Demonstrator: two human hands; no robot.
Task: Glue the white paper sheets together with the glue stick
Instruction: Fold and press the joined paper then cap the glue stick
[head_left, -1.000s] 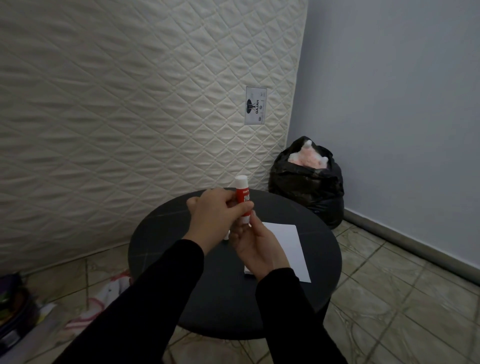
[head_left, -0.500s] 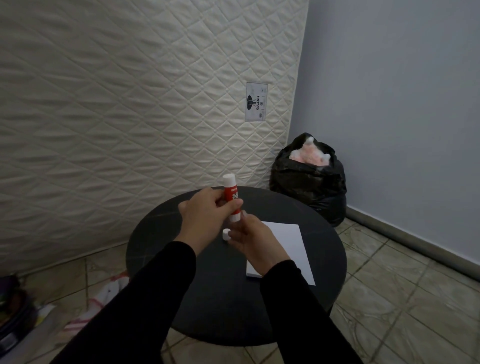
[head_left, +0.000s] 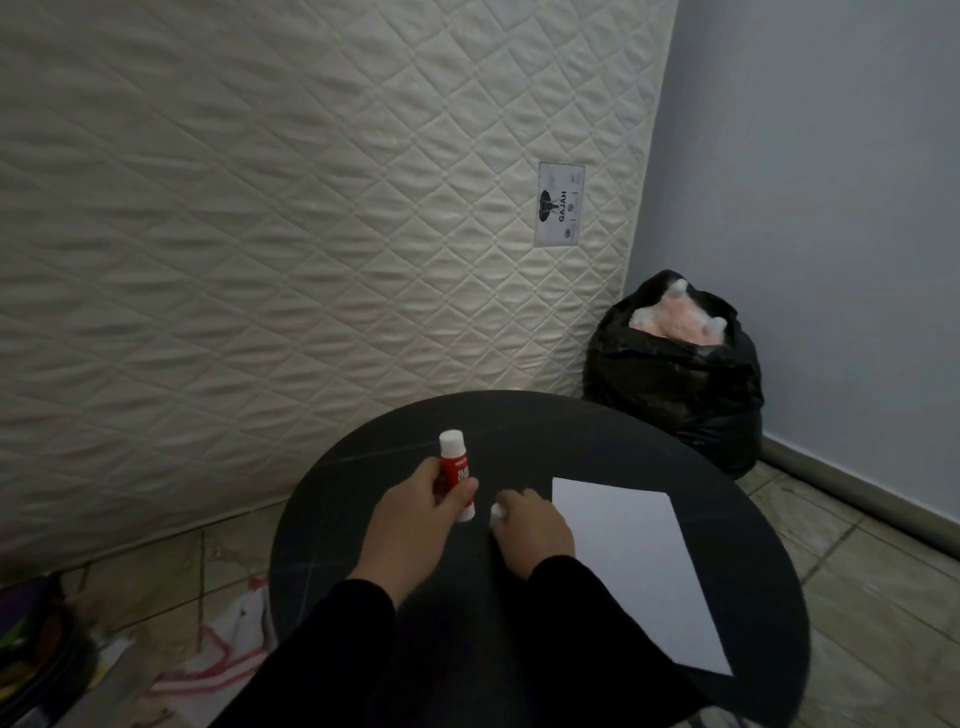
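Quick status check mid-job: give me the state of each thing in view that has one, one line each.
glue stick: upright, held off the table, gripped by the left hand.
left hand: fingers curled round the glue stick.
right hand: low over the table, pinching a small white piece.
small white piece: in the right hand's fingertips; probably the cap.
white paper sheets: flat on the table, untouched.
black bag: open at top, pink stuffing showing.

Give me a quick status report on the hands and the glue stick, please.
Left hand grips glue stick, upright over the table. Right hand pinches a small white piece, likely the cap. White paper lies flat, nothing on it.
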